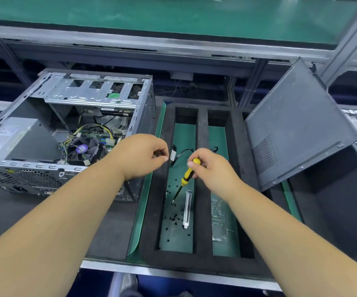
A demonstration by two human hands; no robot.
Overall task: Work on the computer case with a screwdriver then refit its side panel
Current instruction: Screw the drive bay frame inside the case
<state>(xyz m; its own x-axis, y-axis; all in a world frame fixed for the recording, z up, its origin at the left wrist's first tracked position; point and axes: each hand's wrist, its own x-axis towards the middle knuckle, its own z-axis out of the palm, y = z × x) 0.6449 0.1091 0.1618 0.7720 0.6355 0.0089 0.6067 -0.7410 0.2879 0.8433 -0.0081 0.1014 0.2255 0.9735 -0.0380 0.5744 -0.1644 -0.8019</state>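
Screwdriver (187,175) sat pinched by its yellow handle in the right hand (213,168), shaft slanting down and left toward the loose screws (174,217) in the foam tray (202,211) below. The left hand (141,156), just beside that grip, had fingers curled, seemingly pinching something small. Beyond it to the left lay the open computer case (66,129); the side panel (297,125) leaned to the right.

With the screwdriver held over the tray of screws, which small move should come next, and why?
Probably bring the right hand with the screwdriver left toward the open computer case. Its tip hangs over the loose black screws in the foam tray, and the left hand seems to pinch something small. The side panel is off, leaning at the right.
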